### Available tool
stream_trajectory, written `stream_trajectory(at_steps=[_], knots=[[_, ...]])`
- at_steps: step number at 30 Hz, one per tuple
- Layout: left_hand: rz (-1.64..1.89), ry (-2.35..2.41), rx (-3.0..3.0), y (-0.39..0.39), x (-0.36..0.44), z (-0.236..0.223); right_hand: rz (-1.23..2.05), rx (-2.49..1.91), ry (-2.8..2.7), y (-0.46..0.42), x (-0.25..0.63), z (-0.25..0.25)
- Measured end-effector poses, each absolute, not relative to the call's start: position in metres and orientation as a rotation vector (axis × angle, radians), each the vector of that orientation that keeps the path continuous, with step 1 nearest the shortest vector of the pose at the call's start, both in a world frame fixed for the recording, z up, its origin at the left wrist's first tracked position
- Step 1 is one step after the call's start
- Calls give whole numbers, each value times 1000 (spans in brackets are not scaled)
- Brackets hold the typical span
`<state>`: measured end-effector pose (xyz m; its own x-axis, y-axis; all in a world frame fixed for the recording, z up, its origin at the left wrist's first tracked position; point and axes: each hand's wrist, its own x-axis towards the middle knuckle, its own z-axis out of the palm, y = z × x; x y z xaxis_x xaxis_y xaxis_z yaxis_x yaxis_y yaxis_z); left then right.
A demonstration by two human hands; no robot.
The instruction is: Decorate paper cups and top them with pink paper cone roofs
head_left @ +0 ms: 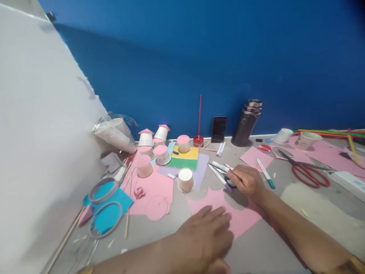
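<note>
My right hand [247, 183] is closed on the dark handle of a small pair of scissors [221, 174], whose blades point left and away from me. Right beside the scissors lie a white marker with a purple end [221, 179] and another pale marker [220, 166]. My left hand [209, 234] is open, palm down, its fingers stretched over the edge of a pink paper sheet [242, 220] that has rounded pieces cut out of it. A white paper cup [186, 179] stands just beyond, left of the scissors.
Several cups with pink paper tops [161, 155] stand at the back left, near stacked paper cups [114, 135]. A dark flask [246, 123] and a phone [218, 129] are by the blue wall. Red-handled scissors [310, 175] and a power strip [349, 184] lie to the right.
</note>
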<state>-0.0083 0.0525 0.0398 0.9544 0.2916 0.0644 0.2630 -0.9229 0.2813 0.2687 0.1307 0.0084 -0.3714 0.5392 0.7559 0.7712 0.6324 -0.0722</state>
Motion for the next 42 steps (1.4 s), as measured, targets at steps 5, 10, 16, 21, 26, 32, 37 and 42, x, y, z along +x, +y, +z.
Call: stream_trajectory(at_steps=[5, 10, 16, 21, 26, 32, 37, 42], knots=[[104, 469, 2750, 72, -7, 11, -281, -1092, -2044, 133, 270, 6], [139, 475, 2721, 73, -8, 4, -215, -1120, -2055, 133, 267, 8], [189, 377, 2696, 70, -10, 25, -140, -1249, -1954, 137, 273, 12], [227, 244, 2715, 65, -4, 30, -48, -1335, -1910, 138, 276, 12], [162, 287, 2696, 64, -1, 12, -4, -1368, -1920, 135, 275, 10], [143, 306, 2662, 65, -3, 11, 13, -1368, -1982, 134, 272, 7], [148, 317, 2674, 65, -3, 11, 38, -1381, -1973, 132, 271, 9], [172, 304, 2674, 65, -3, 8, 15, -1433, -1915, 131, 274, 13]])
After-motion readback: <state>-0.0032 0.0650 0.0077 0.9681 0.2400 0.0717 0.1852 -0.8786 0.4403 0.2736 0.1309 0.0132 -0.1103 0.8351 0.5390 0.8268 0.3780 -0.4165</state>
